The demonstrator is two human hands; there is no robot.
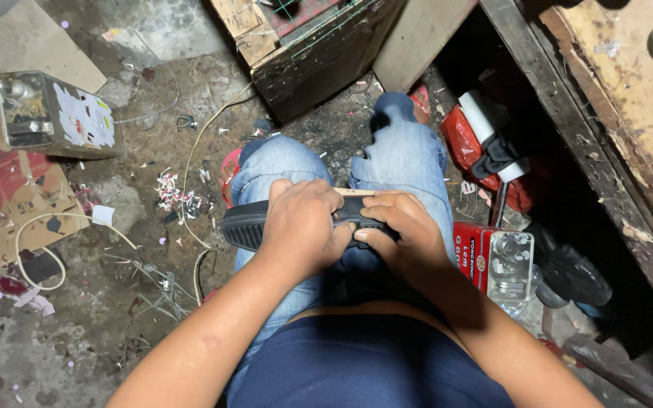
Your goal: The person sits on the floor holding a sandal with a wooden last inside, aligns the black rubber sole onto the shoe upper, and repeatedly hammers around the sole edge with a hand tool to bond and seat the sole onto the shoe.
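Leftward, a dented metal can [56,115] lies on the gritty floor [115,317]. Across the jeans [402,155] rests a black ribbed sole [247,224], possibly rubber, its long axis running left to right. Left hand [302,227] and right hand [402,236] both clamp around it.

A black ribbed shoe sole [247,225] lay flat across the knees, its rounded end pointing toward nine o'clock, its right part hidden by fingers.
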